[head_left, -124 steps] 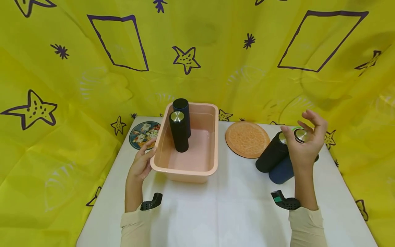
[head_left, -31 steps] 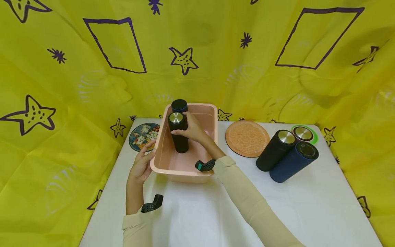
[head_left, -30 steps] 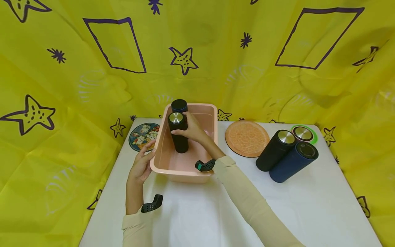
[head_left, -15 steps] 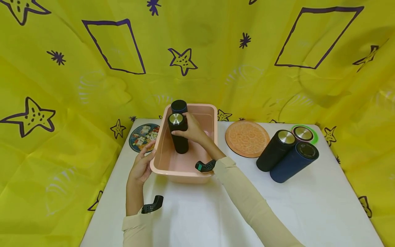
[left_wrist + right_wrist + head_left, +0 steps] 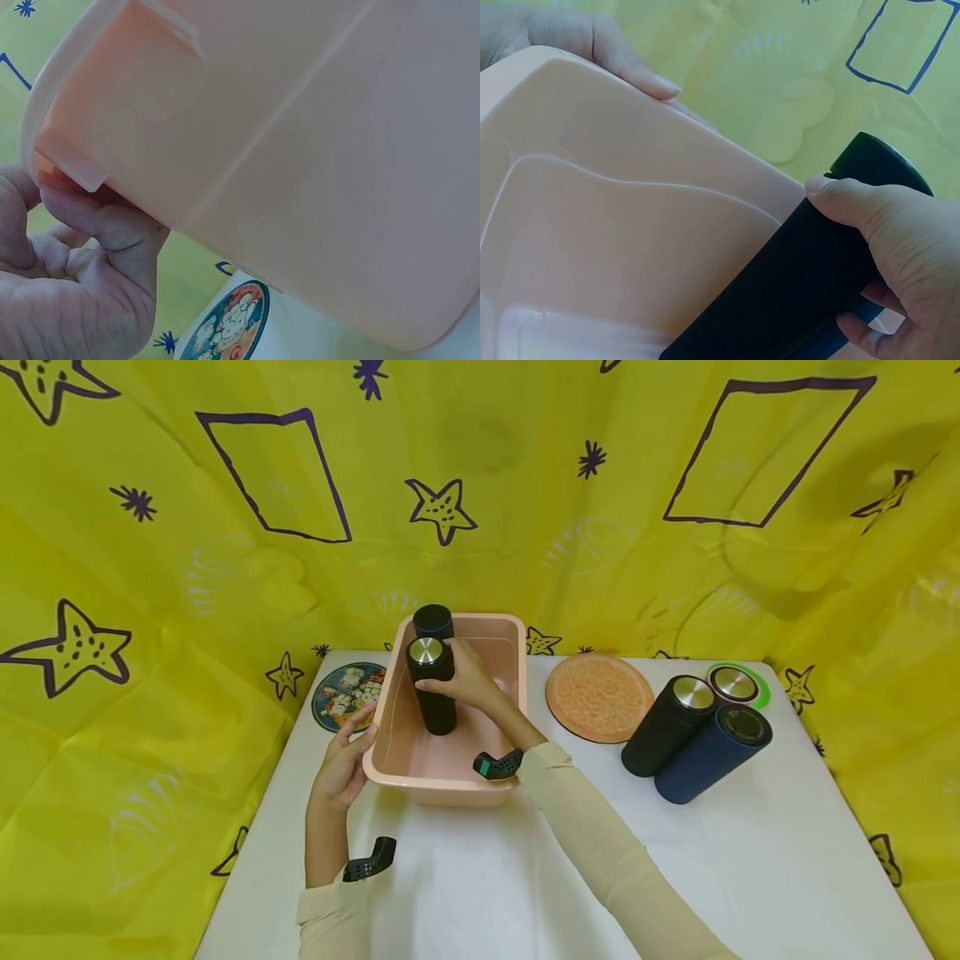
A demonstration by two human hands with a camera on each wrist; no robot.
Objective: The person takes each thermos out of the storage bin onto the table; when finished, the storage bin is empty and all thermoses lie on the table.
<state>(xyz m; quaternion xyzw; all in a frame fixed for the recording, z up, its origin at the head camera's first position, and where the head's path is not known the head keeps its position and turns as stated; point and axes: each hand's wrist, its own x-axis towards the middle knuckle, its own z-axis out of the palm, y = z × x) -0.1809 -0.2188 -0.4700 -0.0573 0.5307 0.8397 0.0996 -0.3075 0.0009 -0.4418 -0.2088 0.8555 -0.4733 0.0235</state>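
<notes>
A pink plastic tub (image 5: 446,782) is pinched at its left rim by my left hand (image 5: 343,768), thumb near the rim and fingers against the outside. In the left wrist view the same hand (image 5: 90,277) grips under the tub's lip. Inside the tub, my right hand (image 5: 472,678) holds a black thermos bottle (image 5: 439,717) with a silver-topped lid, thumb in front and fingers behind. The right wrist view shows the thumb of the right hand (image 5: 900,240) just below the lid. Behind this bottle stands a dark blue one (image 5: 432,618), mostly hidden.
On the right stand a black bottle (image 5: 663,731), a blue bottle (image 5: 705,760) and a third silver-lidded bottle (image 5: 733,683) over a green-edged disc (image 5: 762,693). An orange round mat (image 5: 600,697) lies right of the tub, a food-patterned mat (image 5: 337,693) left. A yellow curtain (image 5: 510,560) backs the white table.
Since the oldest frame, my right hand has moved left from over the right-hand bottles and taken hold of the black bottle in the tub. Over the last second both hands stay nearly still.
</notes>
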